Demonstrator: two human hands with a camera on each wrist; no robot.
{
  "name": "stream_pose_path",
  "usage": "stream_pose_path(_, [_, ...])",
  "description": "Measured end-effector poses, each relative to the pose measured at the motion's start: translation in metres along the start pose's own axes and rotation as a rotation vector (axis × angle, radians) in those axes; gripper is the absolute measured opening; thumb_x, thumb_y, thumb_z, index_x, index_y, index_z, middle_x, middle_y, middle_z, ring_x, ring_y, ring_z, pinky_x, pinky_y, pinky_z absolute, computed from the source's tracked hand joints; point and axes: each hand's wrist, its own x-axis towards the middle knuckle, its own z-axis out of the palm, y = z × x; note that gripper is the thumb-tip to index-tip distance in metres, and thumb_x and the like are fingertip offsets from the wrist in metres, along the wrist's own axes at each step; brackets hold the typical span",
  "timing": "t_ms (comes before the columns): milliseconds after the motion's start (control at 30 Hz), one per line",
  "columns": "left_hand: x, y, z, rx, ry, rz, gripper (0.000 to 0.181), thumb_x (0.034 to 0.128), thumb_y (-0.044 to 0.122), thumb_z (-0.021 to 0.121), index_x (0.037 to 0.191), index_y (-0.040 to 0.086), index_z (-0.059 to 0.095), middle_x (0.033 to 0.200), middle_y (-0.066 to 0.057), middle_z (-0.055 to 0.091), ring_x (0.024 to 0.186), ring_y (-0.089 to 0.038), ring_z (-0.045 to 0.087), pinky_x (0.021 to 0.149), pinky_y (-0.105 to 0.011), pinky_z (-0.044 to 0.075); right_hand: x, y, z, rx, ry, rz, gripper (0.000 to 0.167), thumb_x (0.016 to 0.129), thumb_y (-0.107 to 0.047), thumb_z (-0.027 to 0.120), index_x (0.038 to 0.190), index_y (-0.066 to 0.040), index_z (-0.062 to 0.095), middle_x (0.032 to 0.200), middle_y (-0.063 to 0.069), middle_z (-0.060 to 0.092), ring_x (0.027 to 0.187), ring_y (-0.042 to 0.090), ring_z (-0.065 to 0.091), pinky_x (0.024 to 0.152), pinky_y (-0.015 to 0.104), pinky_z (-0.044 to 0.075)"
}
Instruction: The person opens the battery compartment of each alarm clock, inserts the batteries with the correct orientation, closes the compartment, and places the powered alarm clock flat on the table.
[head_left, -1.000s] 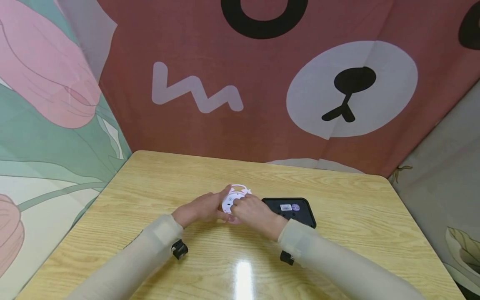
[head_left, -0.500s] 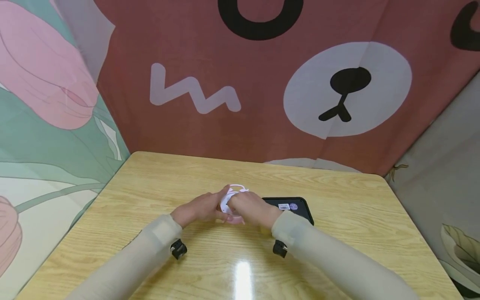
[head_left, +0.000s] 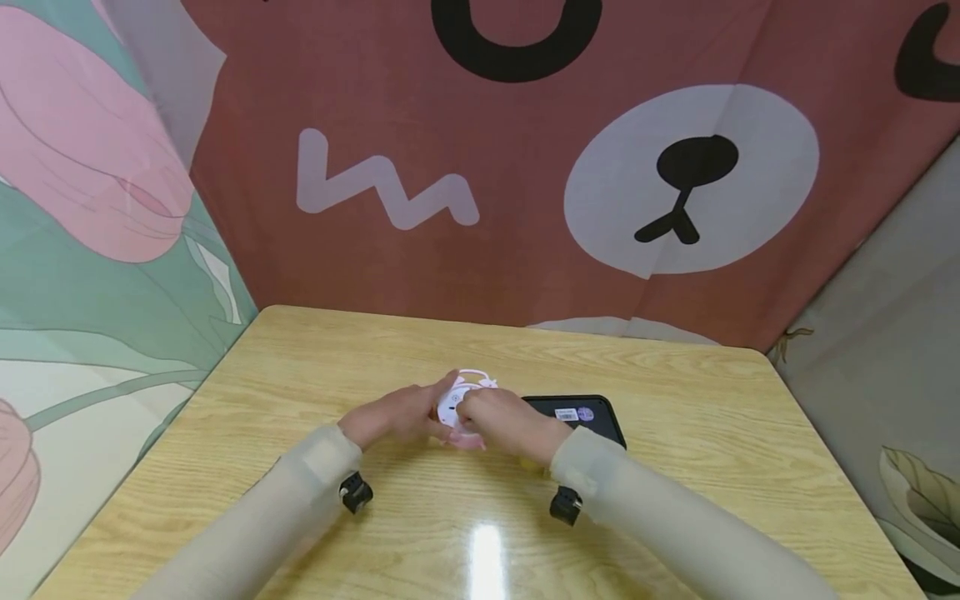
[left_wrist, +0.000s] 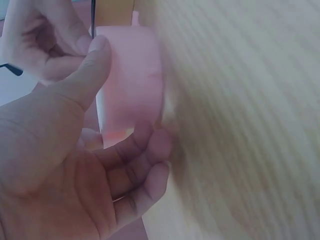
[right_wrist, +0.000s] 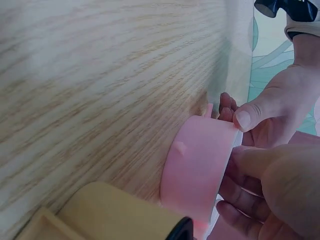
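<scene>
A small round alarm clock (head_left: 450, 407), pink round the side with a white flat face and a white looped handle, stands on the table tilted toward me. My left hand (head_left: 397, 414) grips its left side, thumb on the rim and fingers below, as the pink casing (left_wrist: 132, 75) in the left wrist view shows. The right hand (head_left: 513, 421) has its fingers curled against the white face, pinching at something there. What sits between those fingertips is hidden. From the right wrist view, both hands meet at the clock's white side, beside the pink casing (right_wrist: 200, 160).
A black rounded panel (head_left: 603, 432) with a barcode label and a purple round sticker lies just right of the right hand. Partly under that hand's wrist is a yellow object (right_wrist: 120, 215). The wooden table (head_left: 697, 483) meets a bear-print cloth (head_left: 525, 275) at the back.
The right hand's wrist has swung slightly left, then a little back right, its fingers staying at the white face. The left hand keeps its grip. The head view has shifted a little.
</scene>
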Motion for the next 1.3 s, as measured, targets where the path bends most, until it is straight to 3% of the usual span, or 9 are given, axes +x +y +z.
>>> stream_pose_path(233, [0.002,-0.001,-0.002,-0.005,0.003,-0.043,0.107,0.0886,0.048,0.075,0.163,0.007,0.010,0.113,-0.017,0.068,0.090,-0.019,0.055,0.089,-0.037,0.046,-0.010,0.004,0.001,0.017,0.021,-0.010,0.013,0.099,-0.016,0.064,0.094,-0.013,0.075,0.087,-0.005,0.068,0.075,0.007,0.053,0.076,0.024,0.050])
stream_pose_path(400, [0.003,-0.003,0.000,-0.050,0.000,-0.057,0.111,0.0880,0.051,0.074,0.164,0.009,0.005,0.106,-0.012,0.069,0.093,-0.018,0.056,0.091,-0.038,0.046,-0.017,0.005,0.000,0.006,0.035,-0.015,0.015,0.100,-0.023,0.065,0.099,-0.013,0.076,0.093,-0.004,0.070,0.081,0.007,0.058,0.081,0.028,0.055])
stream_pose_path(633, [0.002,-0.003,-0.001,-0.087,-0.003,-0.068,0.110,0.0895,0.050,0.073,0.164,0.010,0.003,0.125,-0.014,0.067,0.105,-0.018,0.058,0.100,-0.043,0.046,-0.022,0.006,0.001,0.003,0.051,-0.026,0.025,0.101,-0.033,0.064,0.106,-0.013,0.076,0.102,-0.002,0.072,0.090,0.008,0.062,0.085,0.028,0.055])
stream_pose_path(800, [0.001,-0.001,-0.009,-0.041,-0.004,-0.012,0.100,0.0929,0.044,0.071,0.163,0.005,0.011,0.112,-0.011,0.069,0.097,-0.016,0.059,0.094,-0.040,0.048,-0.027,0.005,-0.001,0.019,0.065,-0.018,0.026,0.101,-0.034,0.063,0.106,-0.012,0.076,0.102,-0.002,0.072,0.091,0.008,0.062,0.086,0.029,0.055])
stream_pose_path(933, [-0.001,-0.001,-0.016,-0.021,0.006,-0.033,0.093,0.0942,0.047,0.069,0.163,0.010,0.018,0.099,-0.009,0.066,0.086,-0.017,0.060,0.083,-0.038,0.049,-0.034,0.004,-0.008,0.011,0.078,-0.007,0.021,0.100,-0.027,0.066,0.109,-0.011,0.076,0.106,0.000,0.072,0.097,0.011,0.064,0.088,0.032,0.056])
stream_pose_path(1100, [-0.008,0.002,-0.024,0.047,0.071,-0.076,0.082,0.0945,0.052,0.066,0.159,0.014,0.033,0.121,-0.013,0.065,0.103,-0.022,0.063,0.088,-0.045,0.052,-0.044,0.006,-0.013,0.031,0.100,-0.005,0.024,0.099,-0.028,0.066,0.112,-0.011,0.075,0.108,0.001,0.072,0.101,0.012,0.064,0.090,0.034,0.056])
stream_pose_path(1300, [-0.013,0.009,-0.028,0.097,0.172,-0.053,0.072,0.0955,0.050,0.065,0.152,0.010,0.045,0.116,-0.013,0.068,0.086,-0.017,0.062,0.076,-0.038,0.051,-0.055,0.012,-0.016,0.075,0.129,-0.018,0.027,0.100,-0.032,0.065,0.111,-0.010,0.074,0.110,0.003,0.071,0.102,0.017,0.066,0.090,0.035,0.055])
